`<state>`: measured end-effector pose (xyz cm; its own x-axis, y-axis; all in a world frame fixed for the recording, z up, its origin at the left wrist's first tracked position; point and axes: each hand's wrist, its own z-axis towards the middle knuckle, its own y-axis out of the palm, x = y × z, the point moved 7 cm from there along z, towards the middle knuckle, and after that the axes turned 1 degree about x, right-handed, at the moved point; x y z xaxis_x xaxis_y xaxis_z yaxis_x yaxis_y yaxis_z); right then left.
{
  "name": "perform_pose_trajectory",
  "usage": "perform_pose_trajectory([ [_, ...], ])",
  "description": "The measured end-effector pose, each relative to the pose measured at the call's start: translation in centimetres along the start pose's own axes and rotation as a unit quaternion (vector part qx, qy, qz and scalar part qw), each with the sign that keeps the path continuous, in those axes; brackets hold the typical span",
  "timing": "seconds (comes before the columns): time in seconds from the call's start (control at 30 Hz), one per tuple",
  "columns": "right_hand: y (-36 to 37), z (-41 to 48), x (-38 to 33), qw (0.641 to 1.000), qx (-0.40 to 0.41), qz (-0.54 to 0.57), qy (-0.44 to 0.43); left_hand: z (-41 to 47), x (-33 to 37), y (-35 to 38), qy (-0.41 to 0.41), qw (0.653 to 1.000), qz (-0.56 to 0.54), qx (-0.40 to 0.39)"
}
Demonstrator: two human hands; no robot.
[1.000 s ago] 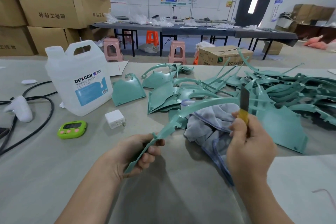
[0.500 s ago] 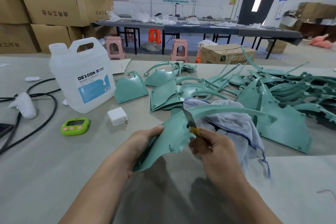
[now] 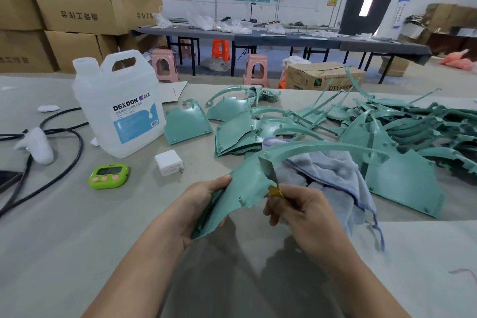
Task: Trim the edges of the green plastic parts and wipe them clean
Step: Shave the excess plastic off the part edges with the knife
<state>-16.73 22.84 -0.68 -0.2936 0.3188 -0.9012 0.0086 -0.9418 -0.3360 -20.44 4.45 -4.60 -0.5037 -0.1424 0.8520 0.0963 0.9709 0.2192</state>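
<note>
At the near tabletop (image 3: pixel 77 240) edge: left hand (image 3: pixel 204 204) grips the green part (image 3: pixel 247 183) by its wide panel; right hand (image 3: pixel 302 217) clamped on a yellow-handled knife (image 3: pixel 268 171)
Change: blade, upright and clear a second ago, now lies on the part's notched edge
Meaning: trimming likely begun; wipe with the cloth (image 3: pixel 333 170) not yet done
Tabletop: pile of green parts (image 3: pixel 413 131), jug (image 3: pixel 121 111), timer (image 3: pixel 109 175)
Room: stacked boxes (image 3: pixel 77 8), stools (image 3: pixel 165 64)
</note>
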Motion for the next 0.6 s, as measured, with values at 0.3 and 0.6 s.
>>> perform_pose_trajectory([
  [0.3,0.8,-0.3,0.6,0.980,-0.074,0.160,0.089,-0.2,1.2,-0.6,0.078,0.987,-0.137,0.015],
  [0.6,-0.1,-0.5,1.8,0.929,-0.002,0.304,0.209,-2.5,5.2,-2.1,0.400,0.910,-0.032,0.102],
])
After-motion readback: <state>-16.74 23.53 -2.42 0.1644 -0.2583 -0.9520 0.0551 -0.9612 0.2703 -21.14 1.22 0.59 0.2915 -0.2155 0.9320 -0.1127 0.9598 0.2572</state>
